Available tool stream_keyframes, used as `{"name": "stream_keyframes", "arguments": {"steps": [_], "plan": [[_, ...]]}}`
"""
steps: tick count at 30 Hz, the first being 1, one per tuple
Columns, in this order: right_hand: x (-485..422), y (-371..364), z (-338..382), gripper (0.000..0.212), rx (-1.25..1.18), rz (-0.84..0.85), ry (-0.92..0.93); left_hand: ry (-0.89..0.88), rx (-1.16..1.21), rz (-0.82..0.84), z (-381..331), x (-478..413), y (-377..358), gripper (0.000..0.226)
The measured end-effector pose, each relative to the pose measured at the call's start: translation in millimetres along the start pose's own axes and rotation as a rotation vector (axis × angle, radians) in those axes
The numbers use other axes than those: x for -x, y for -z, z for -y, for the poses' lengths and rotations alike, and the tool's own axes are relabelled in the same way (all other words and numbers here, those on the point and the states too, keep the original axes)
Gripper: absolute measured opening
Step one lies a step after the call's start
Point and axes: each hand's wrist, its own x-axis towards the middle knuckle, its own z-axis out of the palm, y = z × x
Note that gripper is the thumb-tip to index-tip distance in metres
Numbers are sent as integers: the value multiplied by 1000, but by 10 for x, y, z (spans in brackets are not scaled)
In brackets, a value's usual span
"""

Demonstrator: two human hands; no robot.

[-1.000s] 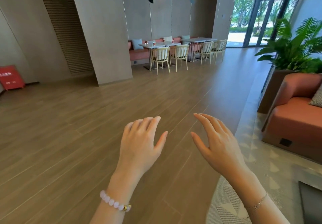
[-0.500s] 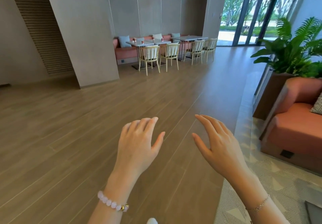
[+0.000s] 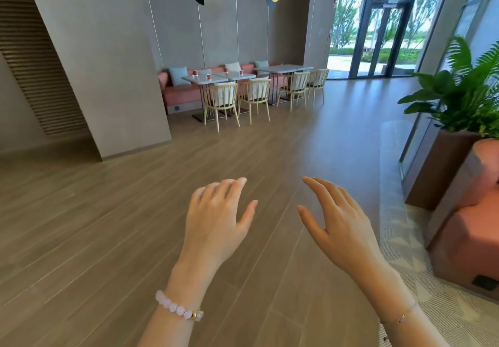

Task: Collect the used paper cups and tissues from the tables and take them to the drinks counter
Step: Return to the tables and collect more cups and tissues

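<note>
Several red paper cups (image 3: 208, 77) stand on grey tables (image 3: 218, 79) far across the room, along a pink bench by the back wall. No tissues can be made out at this distance. My left hand (image 3: 218, 217) and my right hand (image 3: 337, 219) hover in front of me over the wooden floor, palms down, fingers spread, holding nothing. Both hands are far from the tables. No drinks counter is in view.
Pale wooden chairs (image 3: 222, 103) stand in front of the tables. A wide grey pillar (image 3: 108, 63) rises at the left. On the right are a pink sofa (image 3: 469, 225), a potted plant (image 3: 459, 98) and a patterned rug (image 3: 421, 306). Open wooden floor lies between me and the tables.
The view has swung left to right and moved forward, so the tables and cups look closer and more central. Both hands keep the same open pose.
</note>
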Motion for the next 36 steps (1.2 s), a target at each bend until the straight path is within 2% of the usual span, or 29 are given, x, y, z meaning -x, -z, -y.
{"name": "stream_keyframes", "arguments": {"steps": [11,22,36], "plan": [[-1572,-1233,-664,55,-41,30,-18,27,-21,59,733,-1357,-1279,43],[-3796,-2471,-1687,49,-44,59,28,51,-45,6,1283,-3555,-2697,41],[-5810,-4019,-2435,51,-33,93,32,74,-40,22,2288,-5436,-4245,41]]}}
